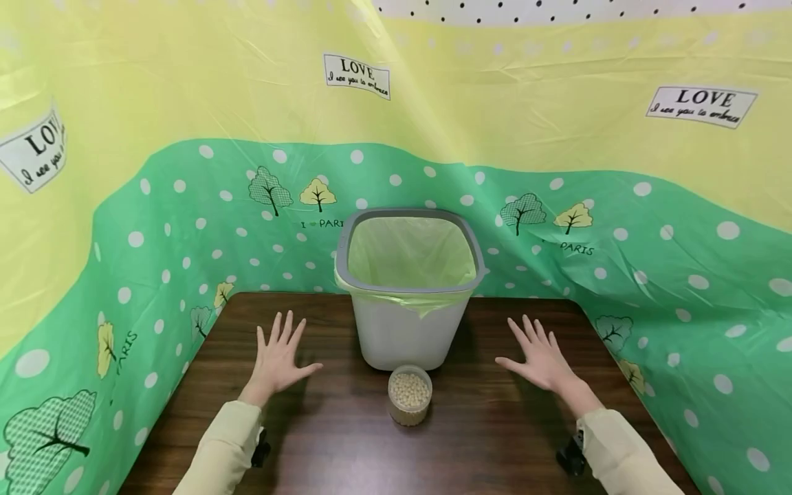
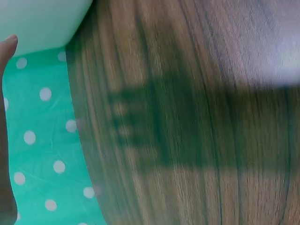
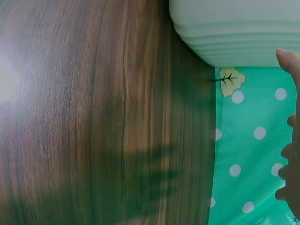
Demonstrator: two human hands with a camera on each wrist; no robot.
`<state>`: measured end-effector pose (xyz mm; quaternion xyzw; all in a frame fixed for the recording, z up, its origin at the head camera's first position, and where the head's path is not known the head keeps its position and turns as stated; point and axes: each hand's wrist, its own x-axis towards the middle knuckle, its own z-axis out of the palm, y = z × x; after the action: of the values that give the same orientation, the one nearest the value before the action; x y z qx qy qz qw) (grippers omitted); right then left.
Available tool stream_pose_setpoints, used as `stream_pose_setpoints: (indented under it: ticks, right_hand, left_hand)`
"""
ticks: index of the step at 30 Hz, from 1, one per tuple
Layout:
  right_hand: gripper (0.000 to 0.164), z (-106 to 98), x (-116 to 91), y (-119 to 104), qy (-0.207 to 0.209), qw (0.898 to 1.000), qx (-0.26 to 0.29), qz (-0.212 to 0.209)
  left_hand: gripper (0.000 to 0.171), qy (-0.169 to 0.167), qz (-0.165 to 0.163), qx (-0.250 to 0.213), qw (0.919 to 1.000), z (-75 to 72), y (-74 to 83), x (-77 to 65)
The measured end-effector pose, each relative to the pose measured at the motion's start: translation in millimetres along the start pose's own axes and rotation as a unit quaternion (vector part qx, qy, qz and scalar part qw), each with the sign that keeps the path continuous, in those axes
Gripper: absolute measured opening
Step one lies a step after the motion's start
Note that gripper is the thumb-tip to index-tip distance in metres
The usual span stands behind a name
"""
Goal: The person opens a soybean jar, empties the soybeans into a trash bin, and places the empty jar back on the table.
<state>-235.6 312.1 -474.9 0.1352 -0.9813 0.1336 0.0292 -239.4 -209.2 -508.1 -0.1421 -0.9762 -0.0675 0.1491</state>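
Observation:
My left hand (image 1: 278,361) hovers over the left part of the table, palm down with fingers spread, holding nothing. On the other side my right hand (image 1: 543,361) is held the same way, fingers splayed and touching no object. Between them stands a white trash bin (image 1: 405,330) with a grey rim and a light green liner bag (image 1: 411,254) folded over its edge. In front of the bin, almost against it, sits a small clear tub (image 1: 408,416) filled with pale round beads or beans (image 1: 410,390). Part of the bin (image 3: 234,33) also shows in the right wrist view.
The dark wooden table (image 1: 346,454) carries the bin and tub. A green and yellow printed curtain (image 1: 204,185) surrounds the table at the back and both sides. Each wrist wears a black device, such as the right camera (image 1: 572,454). Shadows of the hands fall on the wood.

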Motion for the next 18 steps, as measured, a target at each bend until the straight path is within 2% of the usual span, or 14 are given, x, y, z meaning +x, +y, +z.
stream_pose_setpoints:
  ticks: [3,8,13,15,18]
  right_hand:
    - [0.092,2,-3,-5,-0.002,0.999,0.037,-0.011]
    - [0.092,8,-8,-15,-0.001,0.995,0.098,-0.030]
    - [0.092,19,-14,-27,0.006,0.985,0.170,-0.037]
    - [0.090,23,-16,-33,0.005,0.976,0.213,-0.031]
    - [0.084,30,-19,-45,-0.003,0.955,0.298,-0.011]
  left_hand:
    - [0.098,0.004,0.018,-0.003,0.9998,1.3,6.3,-0.7]
    - [0.097,-0.009,0.041,-0.018,0.9990,1.7,16.8,-3.1]
    - [0.097,-0.007,0.067,-0.080,0.9945,2.3,30.2,-7.8]
    - [0.098,-0.004,0.076,-0.108,0.9913,4.0,36.9,-10.1]
    - [0.099,-0.004,0.084,-0.144,0.9860,10.0,48.2,-13.1]
